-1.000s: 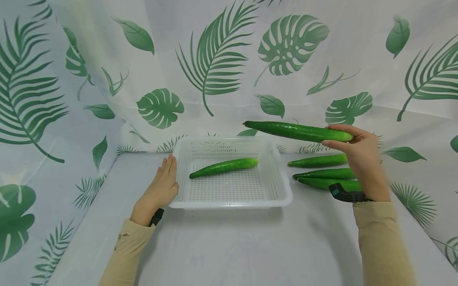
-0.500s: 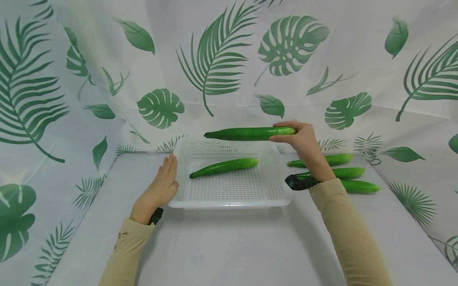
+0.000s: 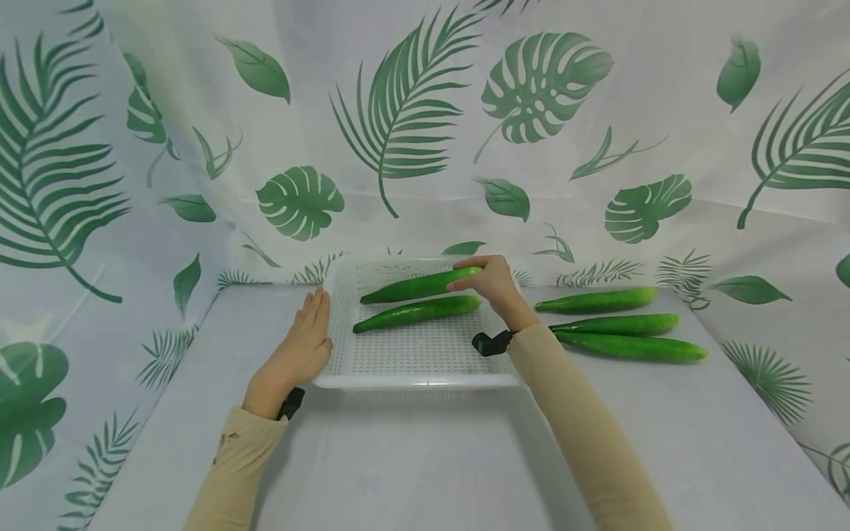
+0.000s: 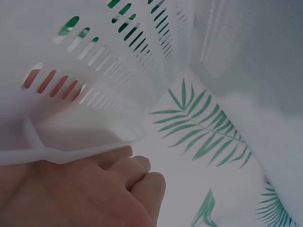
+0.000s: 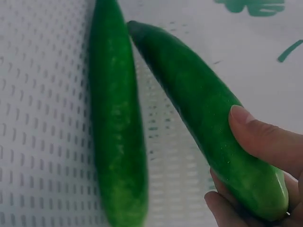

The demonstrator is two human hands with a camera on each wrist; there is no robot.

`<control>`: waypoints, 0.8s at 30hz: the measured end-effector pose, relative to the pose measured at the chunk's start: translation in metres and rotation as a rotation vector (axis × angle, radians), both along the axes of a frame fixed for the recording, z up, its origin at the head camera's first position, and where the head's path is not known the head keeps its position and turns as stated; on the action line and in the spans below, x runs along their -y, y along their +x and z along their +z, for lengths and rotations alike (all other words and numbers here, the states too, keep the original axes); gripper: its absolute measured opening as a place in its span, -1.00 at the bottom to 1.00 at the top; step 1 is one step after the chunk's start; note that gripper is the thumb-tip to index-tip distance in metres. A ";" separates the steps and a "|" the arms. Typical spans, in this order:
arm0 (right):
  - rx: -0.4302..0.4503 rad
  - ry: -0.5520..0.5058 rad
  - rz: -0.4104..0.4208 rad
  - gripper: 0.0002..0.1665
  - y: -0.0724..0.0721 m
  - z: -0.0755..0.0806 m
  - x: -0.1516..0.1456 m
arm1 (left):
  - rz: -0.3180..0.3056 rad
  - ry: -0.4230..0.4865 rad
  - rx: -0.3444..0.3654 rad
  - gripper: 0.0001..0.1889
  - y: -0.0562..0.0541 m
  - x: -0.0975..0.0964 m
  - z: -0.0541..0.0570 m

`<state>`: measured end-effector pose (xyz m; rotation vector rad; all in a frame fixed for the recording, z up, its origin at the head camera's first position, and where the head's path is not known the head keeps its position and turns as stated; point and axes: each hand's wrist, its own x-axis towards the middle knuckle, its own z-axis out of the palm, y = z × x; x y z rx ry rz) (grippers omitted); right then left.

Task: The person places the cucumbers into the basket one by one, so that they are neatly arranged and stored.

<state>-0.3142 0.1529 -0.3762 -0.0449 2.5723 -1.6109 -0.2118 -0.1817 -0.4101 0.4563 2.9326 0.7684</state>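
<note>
My right hand [image 3: 494, 287] grips a dark green cucumber [image 5: 199, 104] by its paler end, thumb on one side and fingers on the other. That cucumber is inside the white perforated plastic basket [image 3: 425, 381], toward its back wall. A second cucumber [image 3: 417, 313] lies on the basket floor just in front of it, roughly parallel in the head view. My left hand [image 3: 302, 343] rests against the basket's left side with its fingers straight. In the left wrist view, the hand [image 4: 94, 194] is at the basket's rim [image 4: 61, 156], and green shows through the slots.
Right of the basket, three more cucumbers lie on the white table: a back one [image 3: 598, 299], a middle one [image 3: 624, 324] and a front one [image 3: 631, 346]. A leaf-patterned white curtain [image 3: 425, 221] stands behind and at both sides.
My right hand has carried the cucumber left from above the table cucumbers, then lowered it into the basket. My left hand has stayed at the basket's left side.
</note>
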 end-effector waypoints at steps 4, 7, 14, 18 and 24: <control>0.032 0.004 0.007 -0.42 -0.006 -0.011 0.003 | 0.005 -0.001 0.000 -0.24 0.000 -0.001 -0.001; 0.068 0.030 0.005 -0.42 -0.009 -0.016 0.002 | 0.007 -0.004 -0.003 -0.24 0.001 0.000 -0.001; 0.076 0.128 0.027 -0.46 -0.015 -0.027 -0.001 | -0.007 0.003 -0.017 -0.25 0.002 -0.001 0.001; 0.084 0.205 0.052 -0.49 -0.016 -0.031 0.001 | -0.011 0.004 -0.027 -0.25 0.002 0.000 0.001; 0.157 0.389 0.084 -0.63 -0.016 -0.033 0.004 | -0.008 0.007 -0.022 -0.25 0.002 0.000 0.001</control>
